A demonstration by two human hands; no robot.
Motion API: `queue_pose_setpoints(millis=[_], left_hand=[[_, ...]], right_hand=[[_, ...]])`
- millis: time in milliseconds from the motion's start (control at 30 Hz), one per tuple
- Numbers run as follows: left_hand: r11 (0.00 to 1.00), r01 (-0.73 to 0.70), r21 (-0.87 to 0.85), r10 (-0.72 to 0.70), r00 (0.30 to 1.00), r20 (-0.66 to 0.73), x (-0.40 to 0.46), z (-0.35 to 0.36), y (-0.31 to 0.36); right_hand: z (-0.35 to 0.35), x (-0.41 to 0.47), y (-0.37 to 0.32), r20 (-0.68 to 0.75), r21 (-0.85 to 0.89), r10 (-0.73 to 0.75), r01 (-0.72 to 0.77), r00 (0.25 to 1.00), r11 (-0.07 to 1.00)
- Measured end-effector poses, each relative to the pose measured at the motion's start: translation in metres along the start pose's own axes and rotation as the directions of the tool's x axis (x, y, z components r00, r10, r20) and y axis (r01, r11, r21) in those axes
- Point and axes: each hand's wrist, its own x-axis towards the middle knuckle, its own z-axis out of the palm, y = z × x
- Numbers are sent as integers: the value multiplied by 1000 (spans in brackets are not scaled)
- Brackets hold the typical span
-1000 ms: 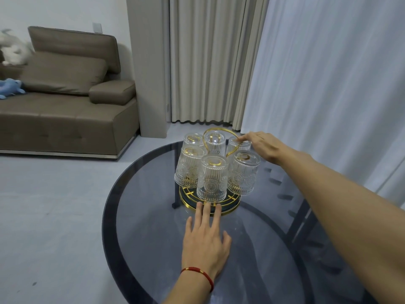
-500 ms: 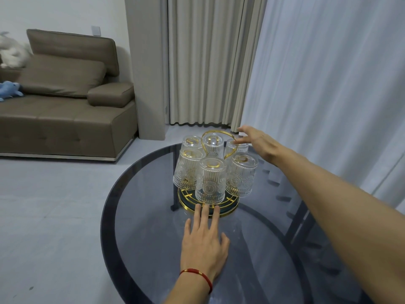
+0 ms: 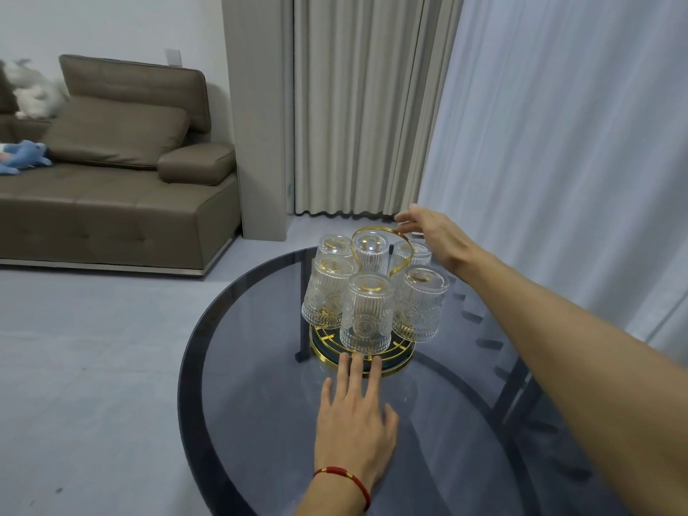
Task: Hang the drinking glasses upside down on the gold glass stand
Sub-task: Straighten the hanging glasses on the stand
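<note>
The gold glass stand [image 3: 404,361] sits on the round dark glass table [image 3: 260,404], with a looped gold handle [image 3: 372,230] on top. Several ribbed clear drinking glasses [image 3: 366,316] hang upside down around it. My left hand [image 3: 353,422] lies flat on the table, fingertips touching the stand's base rim, holding nothing. My right hand [image 3: 435,236] hovers just right of the handle above the back right glass [image 3: 413,253], fingers spread, nothing in it.
A brown sofa [image 3: 111,180] with a blue plush toy [image 3: 22,160] stands at the left across grey floor. Beige curtains [image 3: 365,106] and white sheer curtains [image 3: 558,143] hang behind and to the right of the table.
My right hand has lifted off the back right glass and risen slightly toward the handle with its fingers apart. My left hand stays flat at the stand's base.
</note>
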Motion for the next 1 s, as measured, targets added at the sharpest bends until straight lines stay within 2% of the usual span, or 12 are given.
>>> queue_pose_setpoints(millis=[133, 233, 533, 1000], left_hand=[[1000, 1, -5, -1, 1000, 16, 1, 1, -1], [1000, 2, 0, -2, 1000, 17, 2, 2, -1], [1000, 1, -2, -1, 1000, 6, 1, 5, -2], [1000, 3, -7, -3, 1000, -13, 0, 3, 0]], right_hand=[[15, 13, -16, 157, -80, 59, -47, 986, 996], [23, 21, -22, 201, -158, 136, -105, 970, 982], [28, 31, -33, 185, -226, 221, -178, 958, 958], [33, 45, -28, 167, -216, 243, -205, 956, 955]])
